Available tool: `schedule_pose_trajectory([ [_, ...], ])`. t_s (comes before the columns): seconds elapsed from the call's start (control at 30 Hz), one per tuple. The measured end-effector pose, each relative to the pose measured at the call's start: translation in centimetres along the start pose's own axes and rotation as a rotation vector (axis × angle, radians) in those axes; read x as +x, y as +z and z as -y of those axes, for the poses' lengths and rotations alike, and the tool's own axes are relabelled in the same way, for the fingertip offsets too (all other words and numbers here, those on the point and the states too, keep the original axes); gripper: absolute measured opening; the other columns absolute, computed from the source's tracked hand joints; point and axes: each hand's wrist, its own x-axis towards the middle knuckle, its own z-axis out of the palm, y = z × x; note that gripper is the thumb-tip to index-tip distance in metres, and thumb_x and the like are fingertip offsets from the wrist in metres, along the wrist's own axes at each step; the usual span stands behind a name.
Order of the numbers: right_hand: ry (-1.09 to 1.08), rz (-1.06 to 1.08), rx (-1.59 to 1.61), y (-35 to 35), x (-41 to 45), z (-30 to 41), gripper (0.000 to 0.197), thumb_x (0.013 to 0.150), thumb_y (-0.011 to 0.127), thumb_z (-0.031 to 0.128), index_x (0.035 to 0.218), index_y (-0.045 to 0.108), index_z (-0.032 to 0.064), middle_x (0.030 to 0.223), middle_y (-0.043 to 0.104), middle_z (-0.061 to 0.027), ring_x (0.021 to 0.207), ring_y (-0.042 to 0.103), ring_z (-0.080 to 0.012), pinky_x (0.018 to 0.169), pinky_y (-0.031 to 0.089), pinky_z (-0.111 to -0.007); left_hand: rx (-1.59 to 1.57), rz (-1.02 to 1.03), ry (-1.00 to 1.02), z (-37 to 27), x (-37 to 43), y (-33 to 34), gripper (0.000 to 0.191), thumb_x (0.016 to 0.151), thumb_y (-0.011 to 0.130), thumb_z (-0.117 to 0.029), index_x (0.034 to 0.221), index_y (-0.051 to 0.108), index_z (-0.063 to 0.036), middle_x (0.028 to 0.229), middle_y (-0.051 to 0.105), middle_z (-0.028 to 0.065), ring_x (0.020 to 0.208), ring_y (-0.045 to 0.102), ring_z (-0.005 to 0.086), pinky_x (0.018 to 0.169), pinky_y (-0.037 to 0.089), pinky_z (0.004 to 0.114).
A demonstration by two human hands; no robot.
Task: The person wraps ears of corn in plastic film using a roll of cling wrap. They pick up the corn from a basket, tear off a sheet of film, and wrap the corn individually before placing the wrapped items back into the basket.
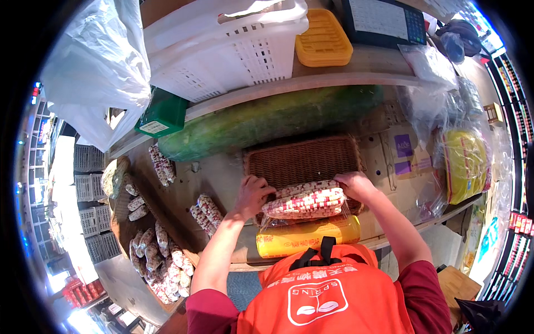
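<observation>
Two red-and-white corn cobs [304,203] lie side by side across the near part of a brown wicker basket [300,160]. My left hand [253,194] grips their left end with bent fingers. At the right end, my right hand [356,185] holds the cobs between thumb and fingers. Clear plastic film runs from the yellow cling film roll [308,238] up to the cobs. Whether my fingertips also pinch the film cannot be made out. The roll lies just in front of my red apron.
Loose cobs [206,213] and another cob [162,165] lie to the left, beside a crate of wrapped corn [152,254]. A long green winter melon [271,121] lies behind the basket. Above stand a white plastic basket [258,54] and yellow trays [323,39]. A yellow package [465,165] sits right.
</observation>
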Motion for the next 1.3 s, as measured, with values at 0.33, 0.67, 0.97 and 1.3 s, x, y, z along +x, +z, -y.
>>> schedule_pose_trajectory([
  [0.33,0.116,-0.079,-0.093,0.7,-2.5,2.0,0.029,0.072,0.053,0.007,0.101,0.055,0.0051,0.090,0.060,-0.0165,0.082,0.059,-0.0331,0.069,0.049,-0.041,-0.053,-0.104,-0.122,-0.9,-2.6,1.0,0.046,0.066,0.058,-0.002,0.108,0.062,-0.0195,0.114,0.048,0.0064,0.113,0.039,0.0273,0.097,0.028,0.045],
  [0.67,-0.042,-0.356,-0.187,0.9,-6.9,4.0,0.032,0.068,0.054,-0.002,0.099,0.059,0.0059,0.109,0.052,-0.0144,0.104,0.048,-0.0327,0.087,0.044,-0.037,-0.096,-0.124,-0.345,-4.0,-4.6,1.2,0.050,0.073,0.056,-0.006,0.120,0.056,-0.0209,0.138,0.031,0.0047,0.128,0.026,0.0276,0.107,0.019,0.045],
  [0.97,0.122,-0.677,0.766,-1.8,-4.1,7.1,0.036,0.094,0.043,0.020,0.124,0.045,0.0004,0.121,0.051,-0.0105,0.114,0.046,-0.0194,0.098,0.033,-0.030,-0.460,-0.584,-0.347,-4.9,-4.6,-0.2,0.035,0.086,0.052,-0.019,0.116,0.052,-0.0008,0.122,0.049,0.0165,0.115,0.045,0.0298,0.099,0.033,0.036],
  [1.3,0.352,-0.432,1.125,4.5,-2.4,6.6,0.056,0.090,0.044,0.037,0.134,0.033,0.0037,0.111,0.042,-0.0101,0.101,0.037,-0.0165,0.087,0.028,-0.027,-1.080,-0.699,-0.601,-6.9,-1.9,6.4,0.037,0.088,0.057,-0.022,0.118,0.051,-0.0003,0.108,0.056,0.0042,0.092,0.050,0.0106,0.084,0.038,0.022],
])
